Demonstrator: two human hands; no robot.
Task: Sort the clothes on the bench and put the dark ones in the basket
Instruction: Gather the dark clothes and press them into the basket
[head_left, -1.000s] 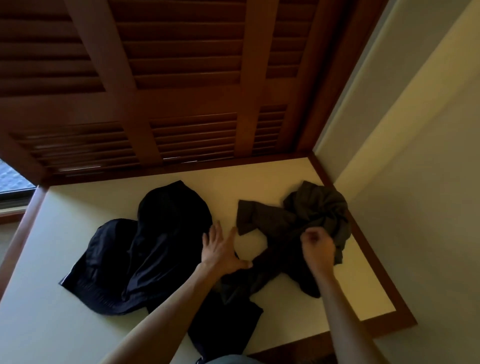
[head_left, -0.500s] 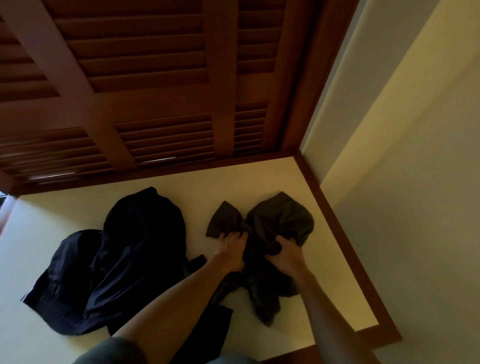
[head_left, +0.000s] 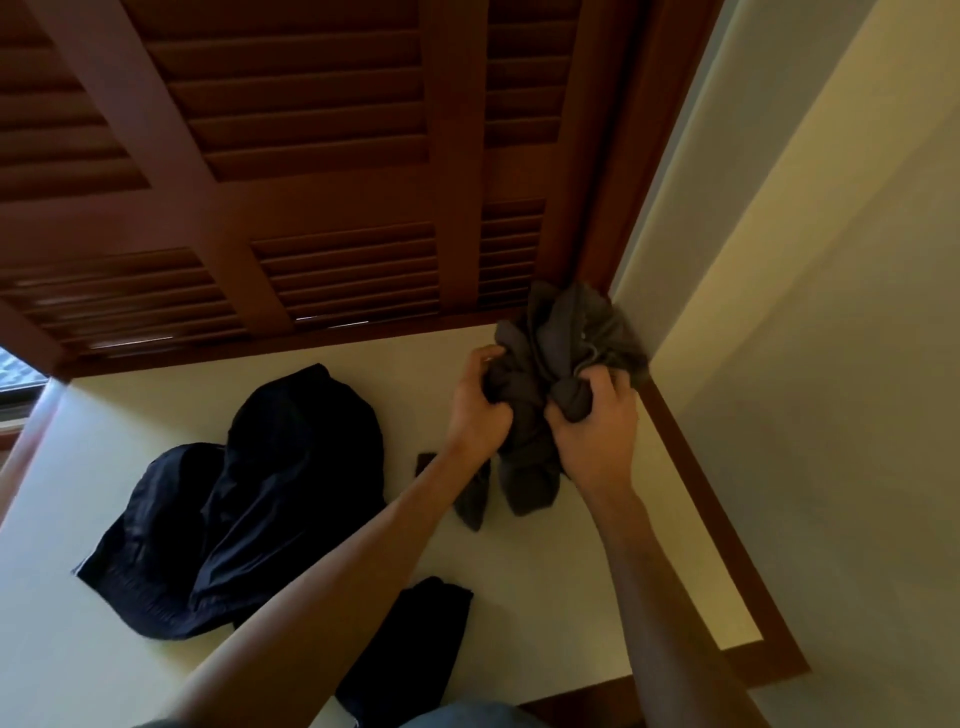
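Wooden louvred shutters (head_left: 291, 171) fill the far side, w/ the cream bench (head_left: 545, 561) below them, edged in brown trim. Biggest item on it: black garment (head_left: 249, 499) spread at left-centre, untouched, same spot as 1 s ago. Another black piece (head_left: 415, 644) lies near edge, partly under my left arm.

Grey garment (head_left: 550, 374) is what changed: a sec ago it lay loose and spread right of centre; now it's bunched into a wad, mostly lifted off the bench at the far right corner, only its lower tails hanging to the surface. Left hand (head_left: 475, 415) has come off the black garment and fingers are curled tight into the wad's left side. Right hand (head_left: 592, 431) is fisted on the right side, knuckles toward me.

I'd judge that means pick is done for this piece & it counts as dark, so next is the carry. No basket in view, so can't say which way it goes. Two black items still left.
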